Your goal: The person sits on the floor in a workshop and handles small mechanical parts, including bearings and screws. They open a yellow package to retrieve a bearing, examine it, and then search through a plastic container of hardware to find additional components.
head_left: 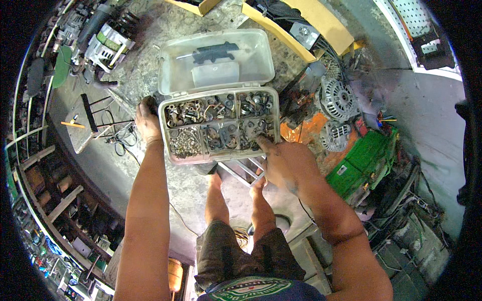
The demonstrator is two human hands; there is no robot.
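A clear plastic parts box (187,158) lies open in front of me, its hinged lid (173,75) folded back on the far side. Dividers split it into compartments of nuts, bolts, clips and other small metal pieces (186,142). My left hand (147,120) lies along the box's left side, dirty fingers curled against it; the exact grip is partly hidden. Over the near right corner reaches my right hand (283,159), its index finger stretched into the lower right compartment among dark small parts (248,131). Its other fingers are bent and mostly hidden. No picked-up part shows.
Alternators (337,98) and a green metal case (362,163) stand at the right. A yellow carton (329,22) with cables is behind them. Another alternator (106,46) sits at the far left, above shelves (60,188) of parts. A metal frame (241,173) is between my feet.
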